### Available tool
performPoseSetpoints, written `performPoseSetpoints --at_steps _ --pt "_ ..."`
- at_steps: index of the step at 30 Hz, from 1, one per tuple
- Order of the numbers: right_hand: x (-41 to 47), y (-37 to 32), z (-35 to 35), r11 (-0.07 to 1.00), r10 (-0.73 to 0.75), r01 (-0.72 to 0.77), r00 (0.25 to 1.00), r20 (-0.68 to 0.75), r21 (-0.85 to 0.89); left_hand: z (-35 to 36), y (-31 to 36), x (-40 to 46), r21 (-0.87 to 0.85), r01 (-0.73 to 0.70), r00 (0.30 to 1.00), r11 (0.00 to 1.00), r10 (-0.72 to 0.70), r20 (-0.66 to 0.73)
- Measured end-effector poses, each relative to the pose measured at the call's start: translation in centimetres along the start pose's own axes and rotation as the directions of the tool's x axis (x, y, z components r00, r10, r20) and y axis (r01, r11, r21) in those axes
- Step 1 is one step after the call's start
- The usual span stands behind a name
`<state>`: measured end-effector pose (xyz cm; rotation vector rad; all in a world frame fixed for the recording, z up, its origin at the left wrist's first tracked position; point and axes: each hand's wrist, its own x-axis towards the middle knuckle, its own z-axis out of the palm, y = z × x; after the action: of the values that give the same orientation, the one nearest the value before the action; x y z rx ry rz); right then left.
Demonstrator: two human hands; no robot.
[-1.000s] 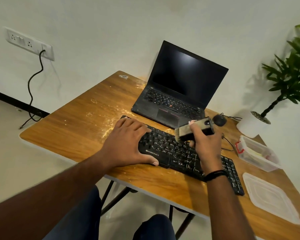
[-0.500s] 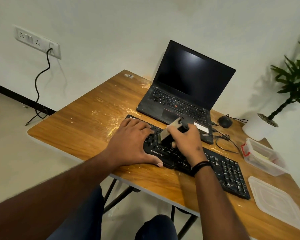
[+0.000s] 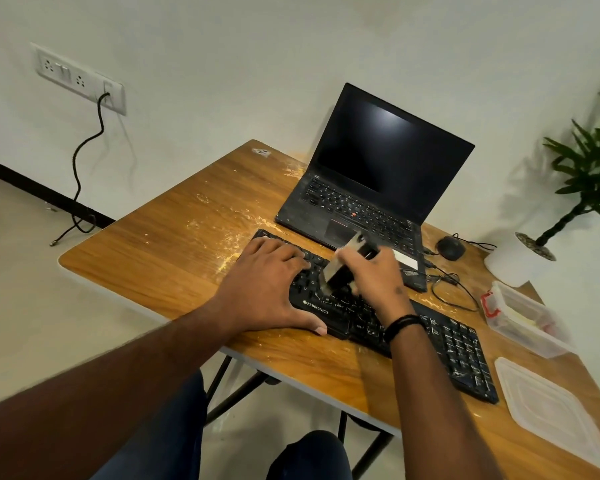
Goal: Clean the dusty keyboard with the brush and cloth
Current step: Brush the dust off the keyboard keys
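Note:
A black dusty keyboard (image 3: pixel 454 344) lies slanted across the wooden table (image 3: pixel 160 251). My left hand (image 3: pixel 267 289) rests flat on its left end, fingers spread, thumb along the front edge. My right hand (image 3: pixel 374 275) grips a small brush (image 3: pixel 343 268) with a beige and black body. The brush's bristle end is down on the keys in the keyboard's left half, right beside my left fingers. Pale dust lies scattered on the table left of the keyboard. No cloth is visible.
An open black laptop (image 3: pixel 371 188) sits just behind the keyboard. A black mouse (image 3: pixel 450 247) and its cable lie to the right. A clear plastic box (image 3: pixel 523 317) and its lid (image 3: pixel 551 410) sit at the right edge. A potted plant (image 3: pixel 589 174) stands beyond.
My right hand swung the brush from above the keyboard's middle down and left onto the keys beside my left hand. The left hand stayed put. The view shifted slightly left.

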<state>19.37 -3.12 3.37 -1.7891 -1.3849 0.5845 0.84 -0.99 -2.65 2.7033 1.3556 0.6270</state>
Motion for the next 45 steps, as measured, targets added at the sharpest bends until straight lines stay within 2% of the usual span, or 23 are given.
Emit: performPoseSetpoints --at_steps 2,4,5,6,8,10,12,14,18,19,22,23,26,28,30,32,34,35,36,38,40,43,45 --pt "-0.2 -0.1 -0.2 1.000 0.018 -0.021 0.993 0.115 0.023 0.0 0.0 0.0 0.002 0.005 1.000 1.000 -0.005 0.000" --pt "-0.2 -0.3 -0.3 0.998 -0.015 0.014 1.000 0.024 0.055 0.0 0.0 -0.1 0.004 0.004 1.000 1.000 -0.004 0.000" --pt "-0.3 -0.3 -0.3 0.999 -0.041 0.042 0.998 -0.041 0.021 0.0 0.0 -0.1 0.006 0.001 1.000 1.000 -0.001 0.000" --pt "-0.4 -0.4 -0.4 0.998 -0.050 0.049 0.998 -0.048 -0.034 0.0 0.1 0.0 0.006 -0.001 1.000 1.000 0.001 0.000" --pt "-0.5 -0.4 -0.6 0.997 -0.008 0.017 0.995 0.104 -0.081 0.1 0.0 0.0 0.007 -0.004 1.000 1.000 0.004 0.002" --pt "-0.5 -0.5 -1.1 0.999 -0.010 0.016 0.976 0.218 -0.027 0.1 0.0 0.0 0.000 -0.004 1.000 1.000 0.004 0.004" --pt "-0.5 -0.5 -0.8 0.998 -0.066 0.067 0.992 0.104 -0.012 0.1 0.0 0.0 -0.006 -0.007 1.000 1.000 0.007 0.000" --pt "-0.5 -0.3 -0.1 0.993 -0.089 0.089 0.996 0.004 -0.080 0.0 0.0 -0.1 -0.001 -0.010 1.000 1.000 0.010 0.000" --pt "-0.7 -0.4 -0.9 0.999 -0.032 0.029 0.968 0.250 0.014 0.0 0.0 -0.1 0.000 0.002 1.000 1.000 -0.002 0.013" --pt "-0.7 -0.4 -1.2 0.999 -0.044 0.038 0.969 0.244 0.031 -0.1 0.0 -0.1 0.001 0.001 1.000 1.000 -0.001 0.015" --pt "-0.8 0.1 -0.6 0.993 -0.100 0.104 0.993 0.058 -0.060 -0.1 0.1 -0.1 -0.001 -0.003 1.000 1.000 0.003 0.011" --pt "-0.9 0.2 -0.5 0.992 -0.095 0.100 0.993 0.070 -0.071 -0.1 0.1 -0.1 0.001 -0.004 1.000 1.000 0.004 0.012" --pt "-1.2 -0.1 -1.2 0.995 -0.088 0.095 0.968 0.234 -0.021 -0.1 0.1 -0.1 -0.002 -0.002 1.000 1.000 0.002 0.008" --pt "-1.2 -0.2 -1.2 0.992 -0.124 0.123 0.978 0.169 0.016 -0.1 0.1 -0.1 -0.012 -0.002 1.000 1.000 0.002 0.011" --pt "-1.3 -0.1 -0.7 0.984 -0.157 0.160 0.986 0.048 -0.076 -0.2 0.2 -0.1 -0.016 -0.003 1.000 1.000 0.003 0.011" --pt "-1.7 -0.1 -0.2 0.978 -0.142 0.159 0.982 0.123 -0.132 -0.2 0.2 -0.2 -0.014 -0.003 1.000 1.000 0.003 0.011" --pt "-2.0 -0.3 -0.1 0.987 -0.143 0.156 0.966 0.214 -0.047 -0.2 0.1 -0.2 -0.014 0.001 1.000 1.000 -0.001 0.007" --pt "-2.2 -0.4 -0.2 0.988 -0.152 0.150 0.965 0.212 0.025 -0.1 0.1 -0.2 -0.016 0.003 1.000 1.000 -0.003 0.006" --pt "-2.2 -0.4 -0.1 0.985 -0.168 0.160 0.971 0.167 0.061 -0.1 0.1 -0.2 -0.018 0.004 1.000 1.000 -0.004 0.006" --pt "-2.3 0.0 0.2 0.979 -0.196 0.197 0.980 0.025 -0.051 0.0 0.1 -0.2 -0.025 0.005 1.000 1.000 -0.005 0.006" --pt "-2.5 0.4 0.7 0.981 -0.150 0.145 0.988 -0.036 -0.125 0.0 0.1 -0.2 -0.025 0.005 1.000 1.000 -0.005 0.005" --pt "-3.6 0.1 1.9 0.988 -0.154 0.153 0.987 0.043 0.025 0.2 0.0 -0.1 -0.038 -0.003 1.000 0.999 0.003 -0.002" --pt "-4.1 -0.1 2.5 0.980 -0.168 0.161 0.985 0.048 0.116 0.1 0.0 -0.1 -0.058 -0.003 1.000 0.998 0.003 0.000"
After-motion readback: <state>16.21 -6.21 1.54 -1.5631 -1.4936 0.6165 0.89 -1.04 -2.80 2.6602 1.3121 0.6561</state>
